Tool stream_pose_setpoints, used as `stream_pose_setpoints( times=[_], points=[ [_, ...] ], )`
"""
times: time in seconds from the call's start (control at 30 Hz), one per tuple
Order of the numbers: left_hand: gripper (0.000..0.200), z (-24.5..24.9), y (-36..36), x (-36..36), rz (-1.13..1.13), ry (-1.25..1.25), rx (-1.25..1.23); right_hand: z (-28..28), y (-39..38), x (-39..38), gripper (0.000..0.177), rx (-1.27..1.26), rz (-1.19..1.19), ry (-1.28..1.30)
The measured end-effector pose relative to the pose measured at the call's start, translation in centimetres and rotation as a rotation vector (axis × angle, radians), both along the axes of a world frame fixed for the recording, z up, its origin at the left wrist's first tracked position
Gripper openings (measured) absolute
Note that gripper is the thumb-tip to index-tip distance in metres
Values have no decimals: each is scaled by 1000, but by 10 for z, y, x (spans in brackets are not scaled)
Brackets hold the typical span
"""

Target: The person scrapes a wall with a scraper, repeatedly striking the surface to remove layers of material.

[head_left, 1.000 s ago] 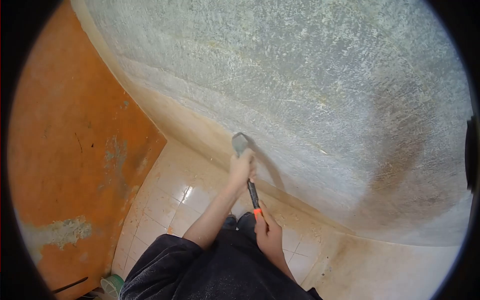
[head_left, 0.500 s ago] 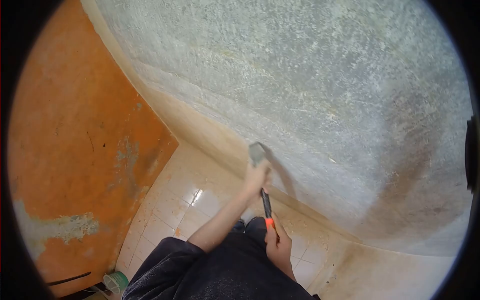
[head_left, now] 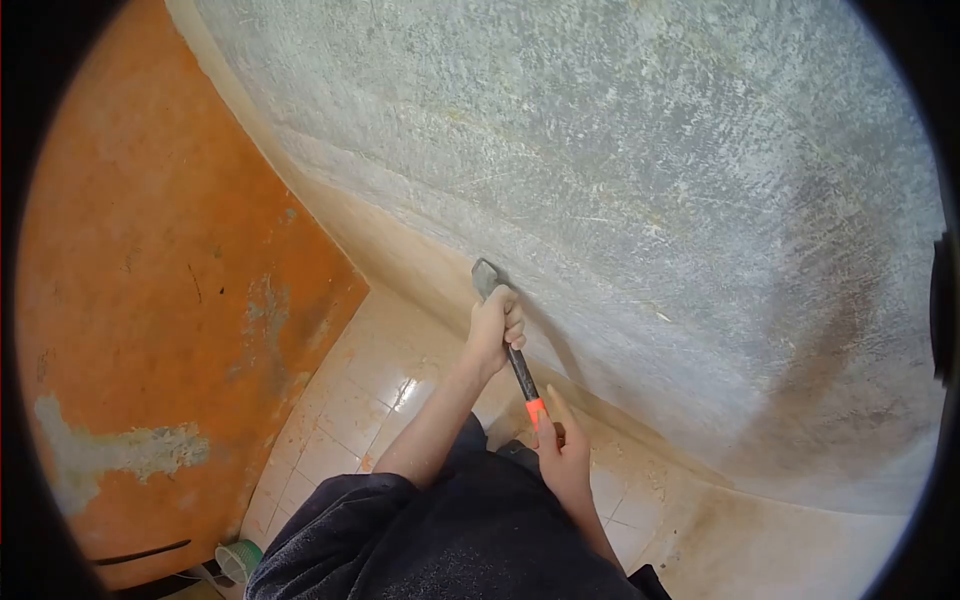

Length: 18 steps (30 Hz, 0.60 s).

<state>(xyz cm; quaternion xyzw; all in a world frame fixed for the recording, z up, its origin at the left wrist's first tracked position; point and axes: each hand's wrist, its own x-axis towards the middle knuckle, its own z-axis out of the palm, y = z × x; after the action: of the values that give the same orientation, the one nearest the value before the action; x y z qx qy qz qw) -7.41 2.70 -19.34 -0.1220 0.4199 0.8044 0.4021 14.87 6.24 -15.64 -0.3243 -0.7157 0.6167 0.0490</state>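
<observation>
A long-handled scraper [head_left: 524,378] with a black shaft, an orange band and a grey, dusty head lies against the lower part of the grey, streaky wall [head_left: 620,200]. My left hand [head_left: 495,325] is wrapped round the shaft just below the head. Lower down, my right hand [head_left: 564,455] grips the handle end at the orange band, its index finger stretched out along it. The head's edge appears to meet the wall, above a beige strip [head_left: 400,240]; exact contact is hard to make out.
An orange wall [head_left: 150,230] with peeled patches stands at the left and meets the grey wall in a corner. Below is a tiled floor [head_left: 345,410] with dust and crumbs. A green-and-white round container [head_left: 238,560] stands at bottom left.
The scraper's head has slid up and to the left along the wall. Both my hands have moved with it, still holding the handle.
</observation>
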Motion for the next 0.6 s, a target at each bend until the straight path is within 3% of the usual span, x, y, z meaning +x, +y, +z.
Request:
stream_pose_setpoints(
  times=[0.13, 0.17, 0.27, 0.3, 0.37, 0.47, 0.6],
  points=[
    [17, 6, -17, 11, -115, -25, 219, -18, -8, 5, 38, -106, -69, 68],
    [26, 6, -26, 16, -99, -92, 382, -27, -11, 13, 34, -180, -55, 27],
    [36, 9, -37, 30, 0, -164, 513, -44, -30, 29, 27, -69, -51, -68],
    [40, 11, -34, 26, -25, -192, 406, -37, -36, 26, 27, -38, -62, -86],
    [43, -14, -26, 18, -130, -196, 476, -17, -53, 9, 33, -351, -188, -52],
    [52, -13, -22, 13, -216, -227, 458, 2, -55, 3, 39, -542, -192, -146],
    [56, -20, -25, 14, -306, -320, 525, -5, -57, 10, 47, -505, -132, -173]
  ],
)
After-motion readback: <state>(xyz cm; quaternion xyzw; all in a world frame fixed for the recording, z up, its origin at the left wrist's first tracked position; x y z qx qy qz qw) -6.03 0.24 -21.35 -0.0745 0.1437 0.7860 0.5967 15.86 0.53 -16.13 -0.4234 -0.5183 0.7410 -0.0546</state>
